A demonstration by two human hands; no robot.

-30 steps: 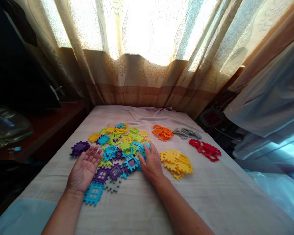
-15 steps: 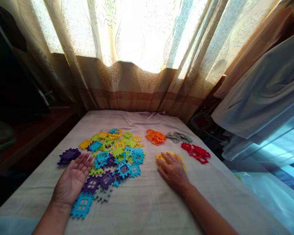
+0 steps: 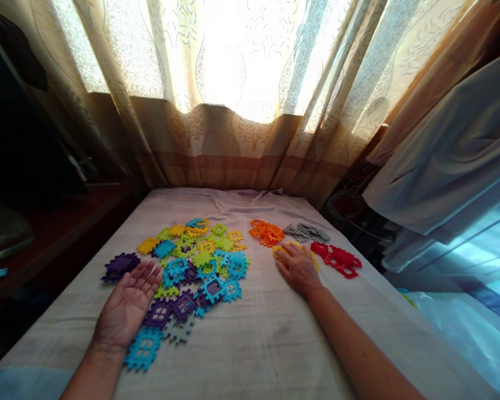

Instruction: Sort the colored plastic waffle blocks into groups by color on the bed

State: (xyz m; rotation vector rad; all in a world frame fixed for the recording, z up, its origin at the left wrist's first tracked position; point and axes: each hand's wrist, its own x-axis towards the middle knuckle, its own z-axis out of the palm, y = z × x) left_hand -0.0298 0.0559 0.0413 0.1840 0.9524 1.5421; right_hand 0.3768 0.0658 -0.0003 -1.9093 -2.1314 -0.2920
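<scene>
My left hand [image 3: 127, 308] is palm up with its fingers stretched out, holding nothing, between a dark purple pile [image 3: 120, 266] and a large mixed spread of notched plastic tiles. A blue window tile [image 3: 144, 348] lies beside its wrist. My right hand [image 3: 298, 268] rests flat, palm down, on yellow tiles [image 3: 315, 261], which it partly covers. Just beyond it are an orange pile [image 3: 266, 232] and a grey pile [image 3: 306, 233]. Red tiles [image 3: 337, 259] lie to its right.
The tiles lie on a white cloth-covered surface [image 3: 250, 350]. A patterned curtain [image 3: 225, 139] hangs behind it. Dark furniture stands at the left, with a glass-like object [image 3: 6, 233] on it. Pale clothes [image 3: 437, 155] hang at the right.
My right hand has moved forward and slightly right, and the yellow tiles under it have shifted the same way, nearer the orange and red piles. My left hand remains palm up.
</scene>
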